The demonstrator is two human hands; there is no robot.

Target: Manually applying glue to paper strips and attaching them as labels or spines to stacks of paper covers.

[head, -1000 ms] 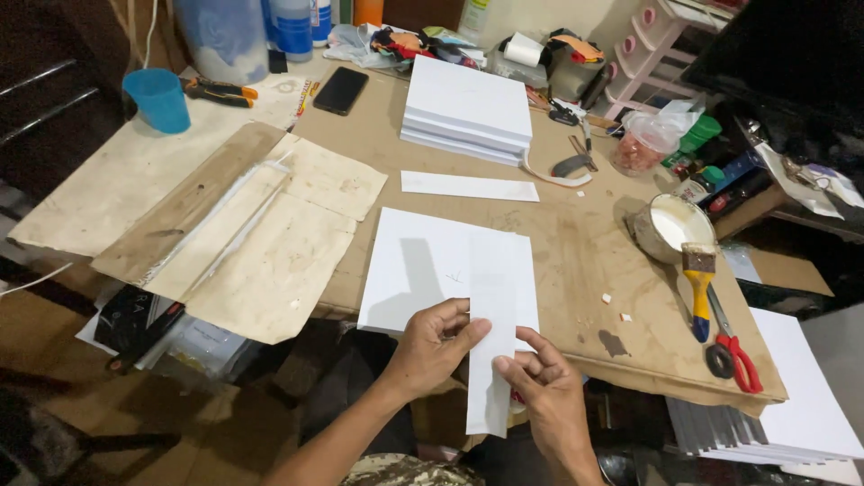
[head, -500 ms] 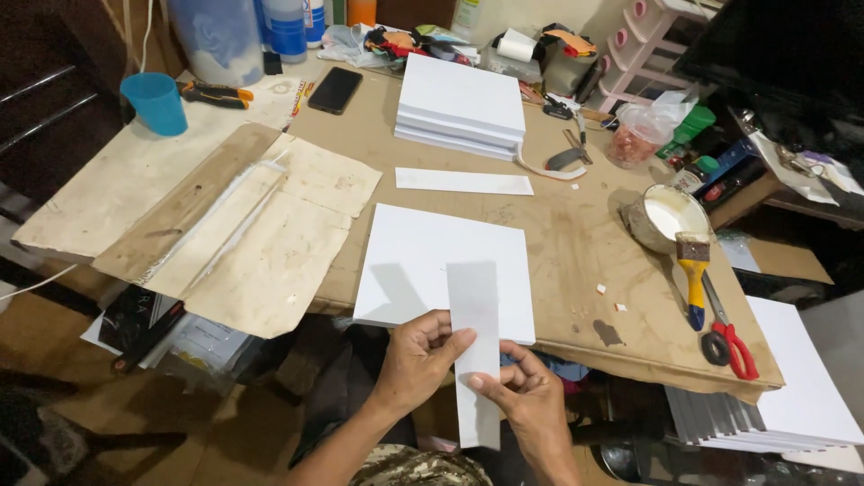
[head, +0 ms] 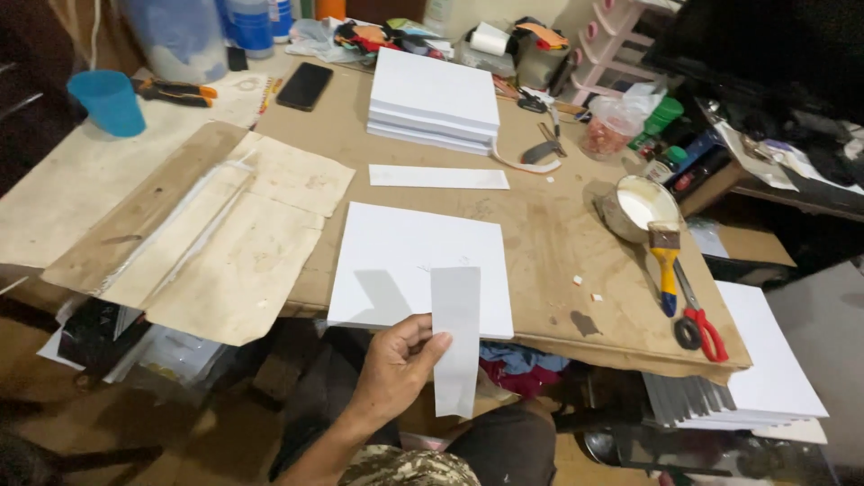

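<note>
Head view: strip pinched at the surface edge

Low in the frame, the left hand is gripping a narrow white paper strip upright, clear of the white board beyond. The right hand is showing nowhere. Farther up, stacked white boards are waiting.

Well beyond the left hand, a dark phone lies screen-up and black at the worktop's far side, and farther right sit a clear plastic bag and green-capped bottles.
</note>
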